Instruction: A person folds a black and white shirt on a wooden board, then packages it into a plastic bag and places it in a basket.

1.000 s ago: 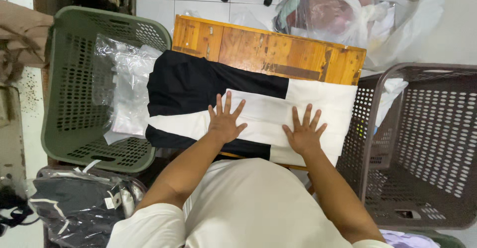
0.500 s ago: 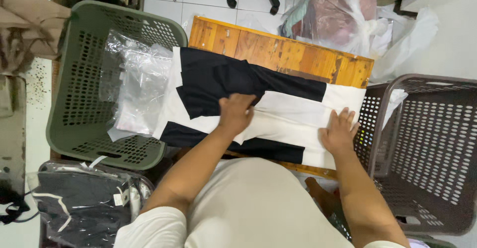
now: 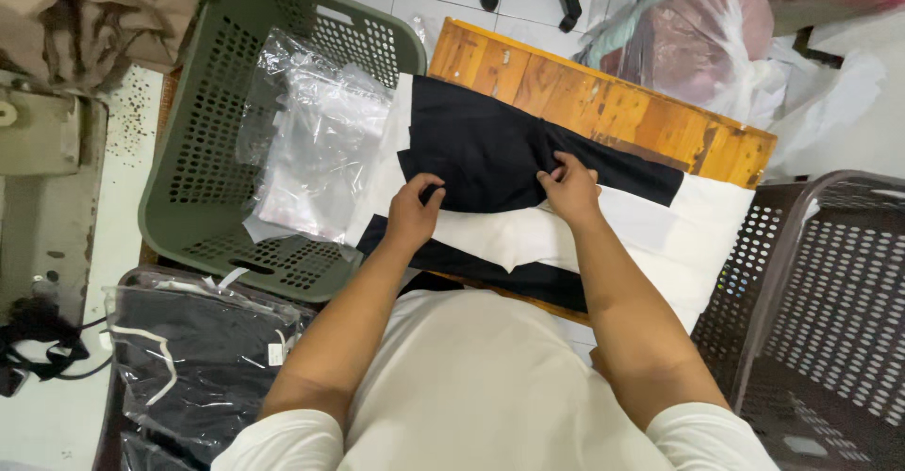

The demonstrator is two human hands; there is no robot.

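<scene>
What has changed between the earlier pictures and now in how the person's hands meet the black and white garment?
Both hands have gone from lying flat on the white part to pinching the edge of the black part: left hand and right hand now each grip the black and white fabric garment. The garment stays on the wooden table, between the green plastic basket and the brown plastic basket.

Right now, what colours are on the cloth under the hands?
Black and white, in big blocks. The garment shows best in the head view.
</scene>
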